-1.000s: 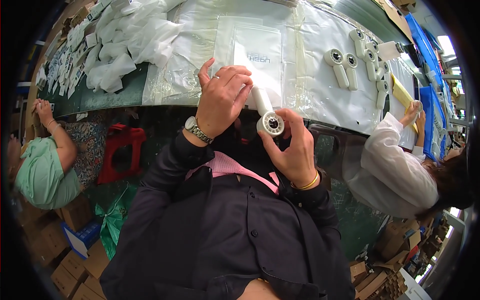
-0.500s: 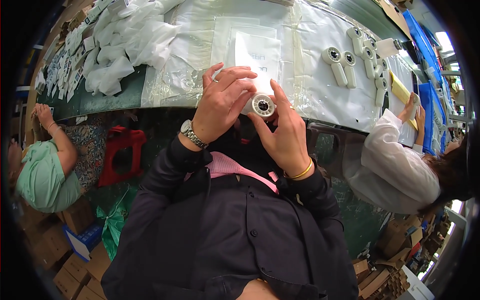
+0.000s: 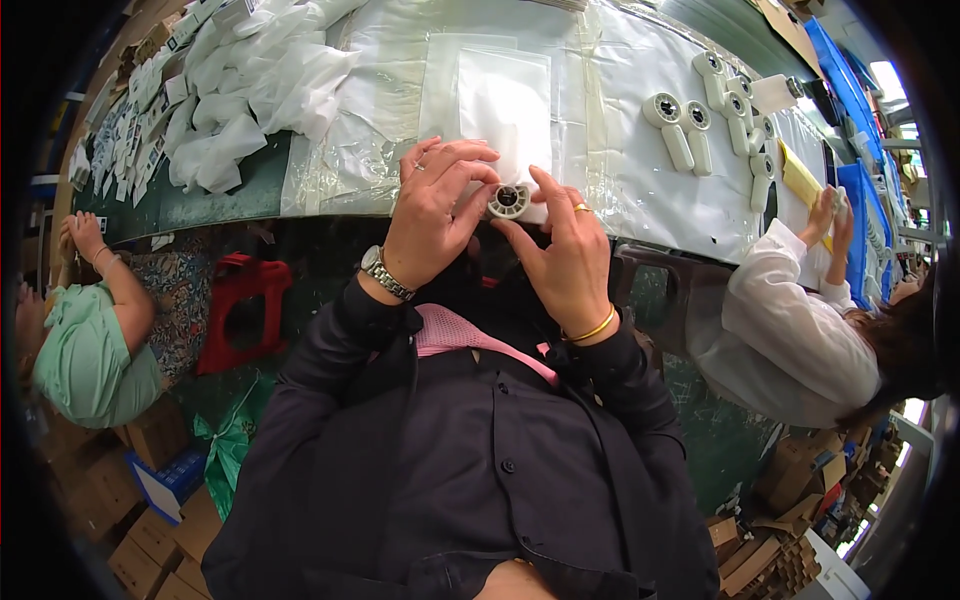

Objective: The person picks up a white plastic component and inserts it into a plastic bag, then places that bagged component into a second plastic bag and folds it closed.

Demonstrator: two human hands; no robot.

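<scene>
A small white handheld fan (image 3: 509, 201) with a round, dark-centred head points its head toward me at the table's near edge. Its handle lies away from me, apparently inside a frosted plastic bag (image 3: 500, 95), where a pale shape shows through. My left hand (image 3: 437, 200) is curled at the left of the fan head, fingertips on the bag's near end. On the other side, my right hand (image 3: 562, 245) has its thumb against the near rim of the head and its bent index finger by the bag. The undersides of both grips are hidden.
Several similar fans (image 3: 698, 140) lie on the right of the covered table (image 3: 625, 205). Crumpled white bags (image 3: 225, 130) and small cards (image 3: 120, 150) are heaped on the left. A red stool (image 3: 245, 310) and a seated person flank my left; another person in white sits right.
The fan head has shifted slightly left and away from me, and tilted. The frosted bag has moved a little left and now looks filled with the handle. My hands followed slightly.
</scene>
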